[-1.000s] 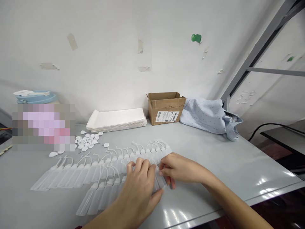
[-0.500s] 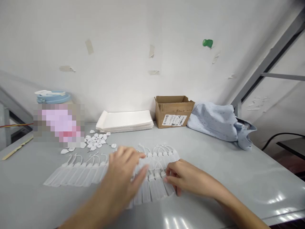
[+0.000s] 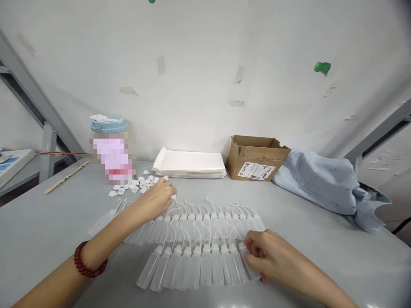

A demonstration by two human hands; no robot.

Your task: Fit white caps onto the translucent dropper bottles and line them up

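Note:
Two rows of translucent plastic bottles (image 3: 196, 266) with white caps and thin looped strings lie on the grey table. My left hand (image 3: 158, 197) reaches over the back row to the edge of a heap of small white pieces (image 3: 134, 183); its fingers are bent together, and a bit of white shows at the fingertips. At the right end of the front row, my right hand (image 3: 265, 252) has its fingers closed on the last bottle (image 3: 244, 253), near the cap.
Behind the bottles lies a stack of white sheets (image 3: 192, 161). An open cardboard box (image 3: 257, 158) stands right of it, beside a bundled light-blue cloth (image 3: 317, 184). A blue-lidded container (image 3: 109, 125) stands back left, with a thin strip (image 3: 66, 177) nearby.
The view has turned left. My left hand has moved from above the bottles to the heap of white pieces, and its fingers have closed. My right hand remains at the front row's right end.

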